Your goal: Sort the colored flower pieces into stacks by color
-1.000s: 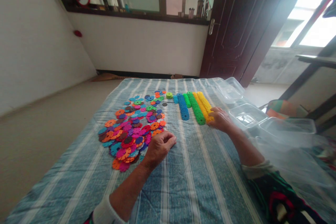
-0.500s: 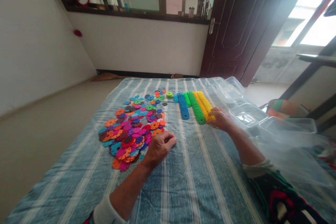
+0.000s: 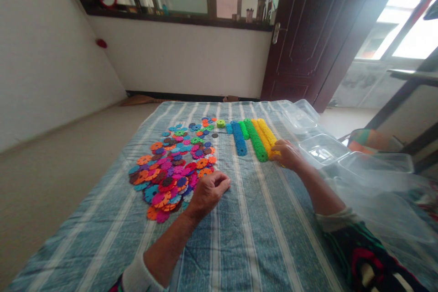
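Observation:
My left hand [image 3: 208, 192] rests on the cloth at the right edge of a loose pile of flower-shaped plastic discs [image 3: 178, 171]. Its fingers are curled in against the thumb; whatever they hold, if anything, is hidden. At the near end of a long row of yellow discs [image 3: 267, 132], my right hand [image 3: 288, 154] has its fingers closed on the last pieces. Left of that row lie a long green row [image 3: 256, 141], a short bright green row [image 3: 244, 130], a blue row [image 3: 238, 139], a short light blue row [image 3: 229, 128] and a small lime-green stack [image 3: 221, 123].
A striped blue cloth [image 3: 219, 255] covers the surface under everything. Clear plastic boxes [image 3: 323, 149] stand along its right side, with more transparent boxes or lids [image 3: 376, 164] nearer me. A dark red door [image 3: 301, 32] is beyond the far right corner.

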`<action>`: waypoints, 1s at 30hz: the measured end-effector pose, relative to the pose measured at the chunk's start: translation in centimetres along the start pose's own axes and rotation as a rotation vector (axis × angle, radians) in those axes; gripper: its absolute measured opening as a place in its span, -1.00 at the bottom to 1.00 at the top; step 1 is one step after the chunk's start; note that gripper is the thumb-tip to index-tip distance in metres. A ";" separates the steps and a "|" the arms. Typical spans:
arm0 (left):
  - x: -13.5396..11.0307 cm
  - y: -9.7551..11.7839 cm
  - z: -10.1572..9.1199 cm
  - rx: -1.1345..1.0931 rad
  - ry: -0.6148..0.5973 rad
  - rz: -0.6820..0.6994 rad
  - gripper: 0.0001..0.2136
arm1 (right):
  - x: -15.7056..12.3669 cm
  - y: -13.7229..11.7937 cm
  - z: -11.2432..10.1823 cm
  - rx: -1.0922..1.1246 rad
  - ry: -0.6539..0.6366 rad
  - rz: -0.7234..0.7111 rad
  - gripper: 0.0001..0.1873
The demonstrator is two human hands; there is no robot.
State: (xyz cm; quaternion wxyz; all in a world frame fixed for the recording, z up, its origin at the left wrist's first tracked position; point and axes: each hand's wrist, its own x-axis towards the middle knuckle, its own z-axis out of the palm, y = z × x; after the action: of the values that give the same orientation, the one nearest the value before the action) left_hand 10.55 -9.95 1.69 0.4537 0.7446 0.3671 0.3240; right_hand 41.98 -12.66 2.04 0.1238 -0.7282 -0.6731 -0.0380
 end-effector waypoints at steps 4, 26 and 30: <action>0.0 0.1 0.0 0.010 0.003 0.007 -0.82 | 0.0 -0.1 -0.2 -0.014 -0.024 -0.002 -0.82; -0.1 0.4 0.0 0.020 0.007 0.015 -0.84 | 0.0 -0.3 -0.1 0.002 -0.030 -0.035 -0.72; -0.1 0.3 0.0 0.028 0.010 0.028 -0.85 | 0.0 -0.1 0.0 0.004 -0.034 -0.034 -0.77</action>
State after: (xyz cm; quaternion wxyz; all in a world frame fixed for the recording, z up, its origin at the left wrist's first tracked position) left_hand 10.58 -10.14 1.92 0.4368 0.7544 0.3634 0.3286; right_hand 41.91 -12.64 2.09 0.1131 -0.7169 -0.6874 -0.0264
